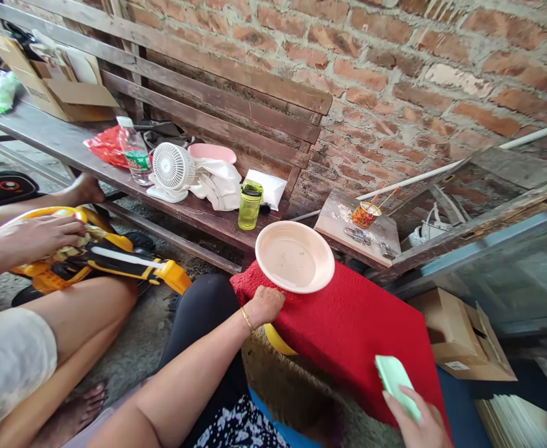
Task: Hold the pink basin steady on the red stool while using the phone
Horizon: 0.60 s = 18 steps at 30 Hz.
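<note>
Scrubbing seems in hand

Left hand (267, 306) grips the cloth (361, 323) at its near edge, beside the basin (295, 256); right hand (417, 415) holds what looks like a brush (397, 382) by its near right corner, contact unclear. The next stroke probably calls for taut cloth.

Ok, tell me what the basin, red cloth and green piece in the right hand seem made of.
Basin: probably plastic, smooth, with a soft sheen and rounded rim. Red cloth: textile, matte, its surface finely rough. Green piece: perhaps plastic, smooth and evenly coloured.
</note>
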### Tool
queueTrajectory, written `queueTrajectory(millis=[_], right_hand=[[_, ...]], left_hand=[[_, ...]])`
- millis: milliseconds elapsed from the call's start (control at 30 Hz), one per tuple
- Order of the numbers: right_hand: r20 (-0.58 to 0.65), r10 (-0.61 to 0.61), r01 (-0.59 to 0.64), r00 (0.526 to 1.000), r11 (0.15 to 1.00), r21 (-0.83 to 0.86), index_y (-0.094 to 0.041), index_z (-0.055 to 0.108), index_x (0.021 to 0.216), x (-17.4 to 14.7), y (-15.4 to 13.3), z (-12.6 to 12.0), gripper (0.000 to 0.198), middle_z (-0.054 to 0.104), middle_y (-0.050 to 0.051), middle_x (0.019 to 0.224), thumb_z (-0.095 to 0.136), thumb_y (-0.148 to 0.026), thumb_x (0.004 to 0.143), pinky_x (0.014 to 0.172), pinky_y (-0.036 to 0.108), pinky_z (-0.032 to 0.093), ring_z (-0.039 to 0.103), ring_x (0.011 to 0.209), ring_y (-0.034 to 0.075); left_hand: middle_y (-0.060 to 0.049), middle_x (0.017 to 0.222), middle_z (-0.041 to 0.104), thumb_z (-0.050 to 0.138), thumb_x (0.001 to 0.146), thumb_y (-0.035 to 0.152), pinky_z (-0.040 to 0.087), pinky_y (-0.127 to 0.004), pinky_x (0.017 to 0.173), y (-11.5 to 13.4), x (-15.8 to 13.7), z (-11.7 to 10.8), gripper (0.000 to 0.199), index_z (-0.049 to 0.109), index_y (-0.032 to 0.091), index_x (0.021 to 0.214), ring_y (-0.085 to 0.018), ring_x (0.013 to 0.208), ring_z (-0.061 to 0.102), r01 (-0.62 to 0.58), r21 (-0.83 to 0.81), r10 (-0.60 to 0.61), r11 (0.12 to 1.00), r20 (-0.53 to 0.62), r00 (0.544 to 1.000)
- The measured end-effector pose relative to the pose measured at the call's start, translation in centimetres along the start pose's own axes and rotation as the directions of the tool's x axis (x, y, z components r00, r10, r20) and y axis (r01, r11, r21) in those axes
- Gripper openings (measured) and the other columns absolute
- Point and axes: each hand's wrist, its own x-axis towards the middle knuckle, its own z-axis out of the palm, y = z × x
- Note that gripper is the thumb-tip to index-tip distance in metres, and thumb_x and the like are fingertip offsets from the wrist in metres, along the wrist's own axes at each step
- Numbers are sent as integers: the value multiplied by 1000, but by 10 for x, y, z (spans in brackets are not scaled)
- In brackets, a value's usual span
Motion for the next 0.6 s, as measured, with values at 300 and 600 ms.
queueTrajectory(millis=[300, 600], right_hand=[[225, -597, 626, 770, 776, -83, -27, 78, 113, 0, -194, 96, 35, 70, 8, 101, 60, -44, 87, 86, 40, 55, 72, 94, 28], [288, -375, 452, 881, 847, -280, -27, 78, 115, 34, -155, 59, 44, 70, 8, 105, 57, -52, 86, 79, 40, 53, 72, 87, 28]], left_hand=[[-20, 105, 77, 48, 99, 12, 53, -42, 87, -13, -3, -4, 33, 72, 11, 121, -31, 102, 75, 64, -7, -64, 998, -35, 997], [-21, 104, 75, 44, 100, 11, 49, -44, 89, -16, -11, 3, 32, 72, 10, 117, -32, 101, 73, 58, -58, -63, 997, -81, 995]])
